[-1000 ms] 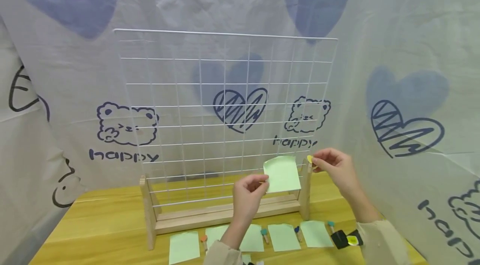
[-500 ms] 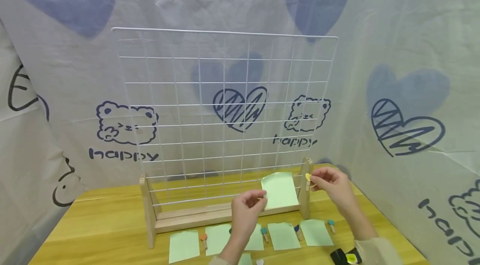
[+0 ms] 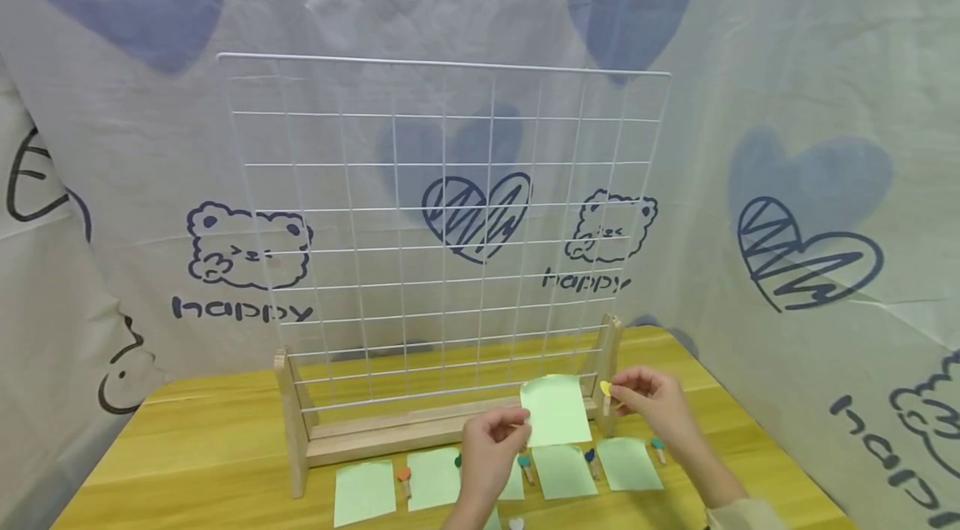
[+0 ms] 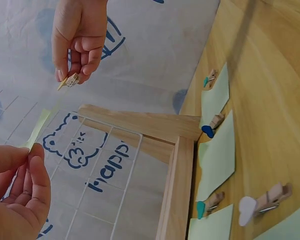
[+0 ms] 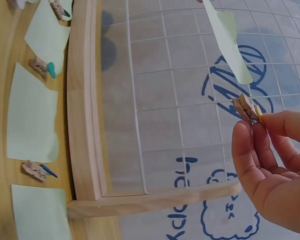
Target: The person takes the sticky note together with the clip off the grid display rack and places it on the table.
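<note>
Between thumb and fingers, my left hand (image 3: 491,451) pinches a pale green paper sheet (image 3: 557,411) by its left edge. My right hand (image 3: 656,401) pinches a small wooden clothespin with a yellow heart (image 3: 605,387), just right of the sheet and apart from it. In the right wrist view the clothespin (image 5: 245,108) sits at the fingertips, below the sheet (image 5: 230,47). Both hands are in front of the lower right part of a white wire grid (image 3: 442,247), held upright in a wooden stand (image 3: 390,440).
Several green sheets (image 3: 363,495) lie in a row along the front of the yellow wood-grain table (image 3: 180,447). Clothespins with coloured tops, such as an orange one (image 3: 405,476) and a white one (image 4: 247,210), lie among them. A printed curtain hangs behind the grid.
Both hands have come down together, carrying the sheet and the clothespin from in front of the grid's lower wires to near the stand's base. Each grip is unchanged.
</note>
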The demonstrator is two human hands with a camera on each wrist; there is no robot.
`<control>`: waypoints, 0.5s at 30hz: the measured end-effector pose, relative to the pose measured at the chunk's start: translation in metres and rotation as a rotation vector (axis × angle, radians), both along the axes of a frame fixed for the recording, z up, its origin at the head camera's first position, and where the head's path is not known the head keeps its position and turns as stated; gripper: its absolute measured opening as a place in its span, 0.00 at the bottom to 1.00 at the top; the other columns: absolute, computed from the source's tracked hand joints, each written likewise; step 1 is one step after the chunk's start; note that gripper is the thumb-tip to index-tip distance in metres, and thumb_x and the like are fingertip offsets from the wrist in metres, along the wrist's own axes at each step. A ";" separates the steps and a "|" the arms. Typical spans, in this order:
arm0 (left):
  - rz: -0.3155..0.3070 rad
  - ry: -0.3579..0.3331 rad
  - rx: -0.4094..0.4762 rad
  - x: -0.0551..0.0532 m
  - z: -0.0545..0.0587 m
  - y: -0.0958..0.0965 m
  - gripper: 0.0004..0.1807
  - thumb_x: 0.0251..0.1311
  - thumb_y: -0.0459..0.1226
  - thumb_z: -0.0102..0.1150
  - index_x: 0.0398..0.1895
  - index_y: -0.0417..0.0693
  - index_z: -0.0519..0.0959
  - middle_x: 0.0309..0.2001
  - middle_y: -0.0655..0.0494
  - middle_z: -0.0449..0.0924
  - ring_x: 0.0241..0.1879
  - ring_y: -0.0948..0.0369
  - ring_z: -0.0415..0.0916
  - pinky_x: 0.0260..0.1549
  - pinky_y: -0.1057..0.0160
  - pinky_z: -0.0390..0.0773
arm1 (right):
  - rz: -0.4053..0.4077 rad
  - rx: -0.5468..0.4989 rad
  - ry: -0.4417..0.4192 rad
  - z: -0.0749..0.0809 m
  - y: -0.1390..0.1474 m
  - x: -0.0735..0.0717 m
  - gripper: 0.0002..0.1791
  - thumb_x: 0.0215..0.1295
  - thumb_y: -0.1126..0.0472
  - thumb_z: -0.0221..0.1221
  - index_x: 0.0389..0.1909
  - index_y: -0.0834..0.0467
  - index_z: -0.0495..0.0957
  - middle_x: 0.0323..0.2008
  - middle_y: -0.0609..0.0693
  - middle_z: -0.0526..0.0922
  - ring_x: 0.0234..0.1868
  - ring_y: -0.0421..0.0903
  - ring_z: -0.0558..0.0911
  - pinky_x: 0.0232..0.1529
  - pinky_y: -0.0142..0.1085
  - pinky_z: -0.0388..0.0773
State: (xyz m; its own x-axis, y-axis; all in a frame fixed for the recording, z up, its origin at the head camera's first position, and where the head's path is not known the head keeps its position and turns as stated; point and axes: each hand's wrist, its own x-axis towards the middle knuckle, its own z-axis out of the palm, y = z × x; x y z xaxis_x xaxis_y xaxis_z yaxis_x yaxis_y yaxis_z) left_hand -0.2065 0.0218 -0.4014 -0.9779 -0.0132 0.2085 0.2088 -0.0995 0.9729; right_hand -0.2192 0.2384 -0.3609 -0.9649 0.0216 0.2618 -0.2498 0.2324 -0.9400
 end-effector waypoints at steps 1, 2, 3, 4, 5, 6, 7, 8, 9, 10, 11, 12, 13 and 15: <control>0.000 -0.009 -0.004 0.001 -0.002 0.000 0.07 0.45 0.24 0.60 0.30 0.33 0.80 0.28 0.49 0.80 0.20 0.66 0.71 0.21 0.73 0.72 | -0.008 -0.010 -0.017 -0.003 0.000 0.000 0.07 0.54 0.76 0.55 0.33 0.77 0.71 0.26 0.58 0.77 0.24 0.42 0.77 0.27 0.34 0.77; 0.000 -0.017 -0.006 0.002 -0.004 0.000 0.07 0.45 0.24 0.60 0.30 0.34 0.80 0.27 0.49 0.79 0.20 0.66 0.71 0.21 0.73 0.72 | -0.017 -0.028 -0.037 -0.007 0.000 -0.002 0.08 0.53 0.76 0.55 0.34 0.77 0.71 0.26 0.58 0.77 0.24 0.43 0.77 0.27 0.34 0.77; 0.002 -0.024 -0.006 0.002 -0.006 0.000 0.07 0.45 0.24 0.60 0.30 0.34 0.80 0.27 0.49 0.79 0.20 0.66 0.71 0.21 0.73 0.72 | -0.020 -0.029 -0.048 -0.010 0.001 -0.002 0.08 0.53 0.76 0.55 0.34 0.77 0.71 0.26 0.58 0.77 0.24 0.43 0.77 0.28 0.34 0.77; 0.003 -0.032 -0.007 0.003 -0.008 0.000 0.07 0.45 0.24 0.60 0.30 0.34 0.80 0.26 0.49 0.79 0.20 0.66 0.70 0.21 0.73 0.72 | -0.021 -0.031 -0.061 -0.011 0.000 -0.001 0.08 0.53 0.76 0.55 0.34 0.77 0.71 0.26 0.57 0.77 0.24 0.43 0.77 0.28 0.34 0.77; 0.004 -0.043 -0.008 0.003 -0.011 0.000 0.06 0.45 0.24 0.60 0.30 0.34 0.80 0.25 0.49 0.79 0.20 0.66 0.70 0.21 0.73 0.72 | -0.022 -0.033 -0.071 -0.014 0.001 -0.001 0.08 0.53 0.76 0.55 0.34 0.77 0.71 0.26 0.57 0.77 0.24 0.43 0.76 0.28 0.34 0.77; 0.004 -0.052 -0.005 0.004 -0.013 0.001 0.06 0.45 0.24 0.60 0.30 0.34 0.80 0.24 0.48 0.79 0.19 0.66 0.70 0.21 0.73 0.72 | -0.021 -0.034 -0.077 -0.016 0.001 -0.001 0.08 0.53 0.76 0.55 0.34 0.77 0.71 0.26 0.56 0.77 0.24 0.43 0.76 0.28 0.33 0.77; 0.004 -0.061 -0.005 0.004 -0.015 0.001 0.06 0.45 0.24 0.60 0.30 0.34 0.80 0.24 0.48 0.79 0.19 0.66 0.70 0.21 0.72 0.72 | -0.018 -0.028 -0.081 -0.018 0.001 0.000 0.08 0.53 0.76 0.55 0.34 0.77 0.71 0.26 0.56 0.77 0.24 0.43 0.76 0.28 0.34 0.77; 0.006 -0.067 -0.007 0.004 -0.017 0.001 0.06 0.45 0.24 0.60 0.30 0.34 0.80 0.24 0.47 0.78 0.19 0.66 0.70 0.21 0.72 0.72 | -0.014 -0.024 -0.084 -0.020 0.001 0.000 0.08 0.53 0.76 0.55 0.34 0.77 0.71 0.25 0.56 0.77 0.24 0.43 0.76 0.28 0.34 0.77; 0.008 -0.071 -0.009 0.004 -0.019 0.001 0.07 0.44 0.23 0.60 0.30 0.34 0.80 0.24 0.47 0.78 0.19 0.66 0.70 0.21 0.72 0.72 | -0.007 -0.023 -0.085 -0.022 0.001 0.000 0.09 0.52 0.76 0.55 0.34 0.77 0.71 0.25 0.56 0.77 0.24 0.43 0.76 0.27 0.34 0.77; 0.009 -0.073 -0.008 0.005 -0.020 0.001 0.07 0.44 0.23 0.60 0.29 0.34 0.80 0.25 0.46 0.79 0.18 0.66 0.70 0.21 0.72 0.72 | 0.004 -0.023 -0.085 -0.025 0.002 0.000 0.09 0.52 0.76 0.55 0.34 0.78 0.70 0.25 0.56 0.77 0.24 0.43 0.77 0.27 0.34 0.77; 0.011 -0.075 -0.009 0.005 -0.022 0.001 0.07 0.44 0.23 0.60 0.29 0.34 0.80 0.25 0.46 0.79 0.18 0.66 0.70 0.20 0.72 0.72 | 0.013 -0.018 -0.084 -0.027 0.002 0.000 0.09 0.53 0.76 0.54 0.34 0.78 0.70 0.25 0.56 0.77 0.24 0.43 0.77 0.27 0.33 0.77; 0.010 -0.074 -0.011 0.006 -0.022 0.001 0.07 0.44 0.23 0.60 0.29 0.34 0.80 0.25 0.45 0.79 0.18 0.66 0.70 0.21 0.72 0.72 | 0.026 -0.015 -0.080 -0.030 0.003 0.000 0.09 0.53 0.76 0.54 0.34 0.79 0.70 0.26 0.57 0.77 0.24 0.43 0.77 0.27 0.33 0.77; 0.011 -0.071 -0.014 0.007 -0.023 0.000 0.07 0.44 0.23 0.60 0.29 0.34 0.80 0.25 0.45 0.79 0.18 0.66 0.70 0.21 0.72 0.73 | 0.038 -0.015 -0.079 -0.033 0.003 0.000 0.09 0.53 0.76 0.54 0.34 0.79 0.69 0.26 0.57 0.77 0.24 0.43 0.77 0.26 0.33 0.77; 0.008 -0.064 -0.022 0.008 -0.024 0.000 0.07 0.44 0.23 0.60 0.29 0.34 0.80 0.26 0.46 0.79 0.18 0.66 0.71 0.21 0.72 0.73 | 0.058 -0.022 -0.081 -0.039 0.004 0.001 0.09 0.53 0.76 0.53 0.34 0.80 0.69 0.26 0.57 0.77 0.24 0.43 0.78 0.26 0.33 0.78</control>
State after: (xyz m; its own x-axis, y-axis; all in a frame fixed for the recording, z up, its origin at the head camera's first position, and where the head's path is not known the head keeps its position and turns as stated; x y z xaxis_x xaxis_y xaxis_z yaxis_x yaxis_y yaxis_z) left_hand -0.1981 0.0214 -0.4258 -0.9892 -0.0175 0.1454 0.1463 -0.0767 0.9863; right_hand -0.2186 0.2429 -0.3996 -0.9827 -0.0296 0.1828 -0.1850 0.1988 -0.9624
